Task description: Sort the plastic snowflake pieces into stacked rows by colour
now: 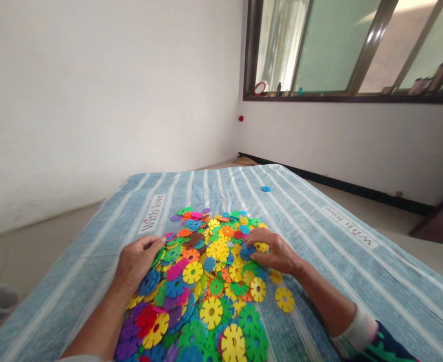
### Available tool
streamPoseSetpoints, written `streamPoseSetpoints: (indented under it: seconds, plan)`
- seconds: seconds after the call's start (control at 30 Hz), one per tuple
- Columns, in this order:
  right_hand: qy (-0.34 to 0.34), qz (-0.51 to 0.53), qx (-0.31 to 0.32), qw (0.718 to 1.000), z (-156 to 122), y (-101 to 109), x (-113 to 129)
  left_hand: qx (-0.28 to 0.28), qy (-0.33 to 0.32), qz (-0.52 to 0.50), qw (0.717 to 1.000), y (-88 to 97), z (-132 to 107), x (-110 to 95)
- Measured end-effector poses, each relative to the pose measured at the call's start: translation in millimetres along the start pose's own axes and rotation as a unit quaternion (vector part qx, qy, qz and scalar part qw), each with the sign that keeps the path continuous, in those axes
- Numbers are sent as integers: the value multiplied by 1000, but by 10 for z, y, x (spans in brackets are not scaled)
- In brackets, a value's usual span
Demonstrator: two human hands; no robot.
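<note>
Notched plastic discs (209, 263) lie in a broad, many-coloured heap on the near middle of the table, yellow, green, blue, orange, pink, red and purple ones overlapping. Beneath them spreads a blue cloth (96, 274) with white stripes, printed "With love" on the left and on the right.

The left hand (136, 259) is at the left edge of the heap, its thumb and fingers drawn close together beside green discs; whether it has hold of one, I cannot tell. At the right side of the heap, the right hand (276, 251) has its fingers curled and its thumb a little apart from them, with a blue disc (247, 251) at the tips; I cannot tell if that disc is gripped. A yellow disc (284, 299) lies at the heap's right edge, nearer than the right hand.

Well apart from the heap, a single blue piece (266, 189) lies toward the far right of the cloth. Beyond, on the right, a window (330, 45) has small items along its ledge.
</note>
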State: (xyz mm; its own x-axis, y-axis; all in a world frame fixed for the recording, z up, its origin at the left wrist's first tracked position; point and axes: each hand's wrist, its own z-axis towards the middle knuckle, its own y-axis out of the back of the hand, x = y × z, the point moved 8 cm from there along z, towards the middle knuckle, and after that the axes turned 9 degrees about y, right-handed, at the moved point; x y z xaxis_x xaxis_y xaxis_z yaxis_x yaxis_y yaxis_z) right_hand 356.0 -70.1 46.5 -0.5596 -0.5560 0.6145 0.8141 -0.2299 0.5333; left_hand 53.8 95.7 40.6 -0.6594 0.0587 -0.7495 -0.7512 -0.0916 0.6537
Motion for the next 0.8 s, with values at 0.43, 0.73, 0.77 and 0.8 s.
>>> streamPoseSetpoints:
  seconds: [0.43, 0.73, 0.77, 0.8]
  plan:
    - [71, -71, 93, 991, 103, -169, 54, 6, 8, -3, 1000, 32, -45, -82]
    - [74, -97, 114, 986, 132, -200, 60, -4, 5, 11, 1000, 59, 19, -51]
    - [75, -98, 115, 986, 134, -205, 54, -5, 1, 15, 1000, 59, 32, -50]
    - [76, -100, 115, 985, 136, -210, 46, -6, -3, 17, 1000, 60, 43, -48]
